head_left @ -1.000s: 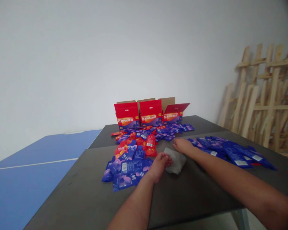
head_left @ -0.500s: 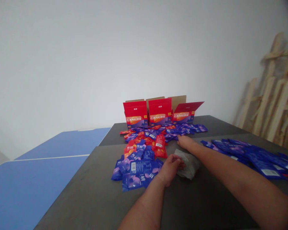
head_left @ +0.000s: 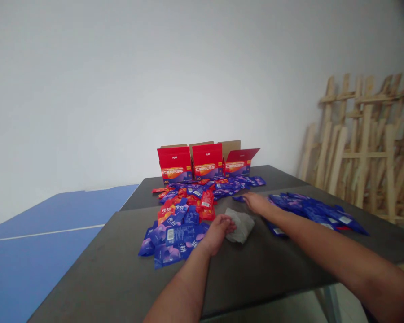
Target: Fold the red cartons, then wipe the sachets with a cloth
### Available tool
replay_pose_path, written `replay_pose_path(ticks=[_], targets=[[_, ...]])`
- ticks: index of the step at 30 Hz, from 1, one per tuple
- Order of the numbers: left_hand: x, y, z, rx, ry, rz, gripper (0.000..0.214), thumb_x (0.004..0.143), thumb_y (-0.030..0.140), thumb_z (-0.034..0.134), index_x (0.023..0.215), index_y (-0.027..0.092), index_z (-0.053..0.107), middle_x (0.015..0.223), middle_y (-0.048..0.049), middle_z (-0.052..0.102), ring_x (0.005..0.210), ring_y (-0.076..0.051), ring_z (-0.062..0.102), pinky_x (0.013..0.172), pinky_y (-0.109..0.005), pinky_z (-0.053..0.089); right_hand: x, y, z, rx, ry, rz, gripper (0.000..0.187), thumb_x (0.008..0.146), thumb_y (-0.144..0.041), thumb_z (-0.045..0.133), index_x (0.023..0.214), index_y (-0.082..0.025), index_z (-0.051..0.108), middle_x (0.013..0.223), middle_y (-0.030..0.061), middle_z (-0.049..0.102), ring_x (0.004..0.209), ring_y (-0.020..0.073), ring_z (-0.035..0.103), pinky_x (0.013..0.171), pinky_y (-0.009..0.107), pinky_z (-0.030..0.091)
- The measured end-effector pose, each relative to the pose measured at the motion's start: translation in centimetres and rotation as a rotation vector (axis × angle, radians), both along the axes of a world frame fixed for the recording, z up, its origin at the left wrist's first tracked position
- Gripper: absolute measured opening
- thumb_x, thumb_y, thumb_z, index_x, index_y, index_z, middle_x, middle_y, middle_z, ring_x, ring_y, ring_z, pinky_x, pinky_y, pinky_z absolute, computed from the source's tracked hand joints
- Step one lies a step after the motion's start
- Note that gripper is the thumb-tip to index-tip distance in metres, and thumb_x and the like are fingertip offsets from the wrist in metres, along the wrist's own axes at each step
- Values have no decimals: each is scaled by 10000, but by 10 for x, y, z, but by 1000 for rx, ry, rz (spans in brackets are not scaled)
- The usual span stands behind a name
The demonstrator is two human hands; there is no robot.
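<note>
My left hand (head_left: 218,231) lies on the dark table (head_left: 256,278), its fingers curled round the edge of a crumpled grey cloth (head_left: 239,224). Left of it sits a heap of blue and red sachets (head_left: 180,224). My right hand (head_left: 254,202) reaches further out, palm down, fingers resting on a blue sachet (head_left: 239,198) beside a second heap of blue sachets (head_left: 314,211) on the right. Three open red boxes (head_left: 205,163) stand at the far end of the table.
A blue table-tennis table (head_left: 43,233) adjoins on the left. Wooden frames (head_left: 363,148) lean against the white wall on the right. The table's near edge runs just below my forearms.
The camera swung left and back right. My right hand slid slightly towards the right-hand heap. My left hand stays on the cloth.
</note>
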State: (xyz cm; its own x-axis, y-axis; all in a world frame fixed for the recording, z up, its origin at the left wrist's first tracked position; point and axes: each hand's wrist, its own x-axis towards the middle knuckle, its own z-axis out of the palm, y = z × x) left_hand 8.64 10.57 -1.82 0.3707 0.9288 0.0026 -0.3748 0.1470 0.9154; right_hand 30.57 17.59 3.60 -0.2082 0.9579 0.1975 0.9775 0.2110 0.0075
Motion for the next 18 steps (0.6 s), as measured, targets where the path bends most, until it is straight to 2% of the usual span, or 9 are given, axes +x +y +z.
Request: replay_pose_path(ticks=[2, 4, 7, 9, 11, 13, 16, 18], targets=[[-1, 0, 4, -23, -18, -6, 245, 786, 326, 680, 921, 157, 564, 880, -73, 668, 771, -167, 652, 774, -302, 466, 0, -10, 3, 108, 87, 12, 394, 992, -251, 314, 1251, -159, 598, 1208, 125, 650, 1114, 203, 613, 974, 301, 439], [-3, -1, 8, -73, -57, -9, 283, 820, 377, 653, 962, 146, 574, 935, -112, 685, 807, -182, 669, 791, -311, 480, -6, -21, -1, 238, 204, 98, 399, 983, -234, 328, 1276, -154, 587, 1254, 112, 636, 1153, 191, 595, 1015, 302, 435], [-5, -1, 15, -158, -177, -19, 375, 859, 468, 599, 1032, 135, 588, 1045, -157, 687, 924, -213, 676, 858, -334, 495, -25, -38, -18, 399, 286, 381, 432, 927, -140, 369, 1309, -165, 567, 1308, 88, 607, 1199, 173, 568, 1046, 326, 451], [-7, 0, 18, -177, -274, -26, 371, 864, 472, 599, 1029, 140, 605, 1056, -141, 691, 956, -207, 672, 889, -331, 499, -43, -48, -33, 481, 246, 567, 462, 898, -111, 392, 1328, -171, 549, 1323, 94, 593, 1220, 179, 552, 1044, 356, 470], [-8, 2, 19, -175, -363, 23, 290, 863, 402, 628, 996, 145, 625, 1001, -98, 703, 908, -174, 674, 875, -303, 511, -61, -56, -43, 537, 212, 682, 473, 879, -105, 419, 1334, -159, 540, 1318, 114, 590, 1255, 200, 521, 1051, 382, 472], [-10, 4, 20, -180, -438, 114, 193, 866, 305, 636, 959, 137, 641, 942, -68, 707, 837, -135, 669, 835, -256, 521, -74, -62, -47, 561, 224, 733, 496, 858, -100, 427, 1343, -139, 523, 1331, 136, 572, 1307, 225, 467, 1071, 416, 455], [-12, 7, 21, -205, -498, 196, 151, 880, 239, 607, 946, 113, 659, 939, -77, 706, 824, -119, 664, 808, -216, 521, -82, -63, -47, 553, 320, 777, 528, 827, -99, 406, 1342, -148, 508, 1360, 133, 538, 1343, 238, 417, 1096, 465, 416], [-13, 8, 23, -210, -505, 222, 170, 885, 235, 593, 963, 102, 665, 982, -101, 704, 872, -143, 670, 829, -240, 525, -80, -60, -49, 542, 430, 731, 519, 823, -106, 390, 1325, -156, 510, 1342, 127, 544, 1311, 228, 450, 1091, 458, 415]])
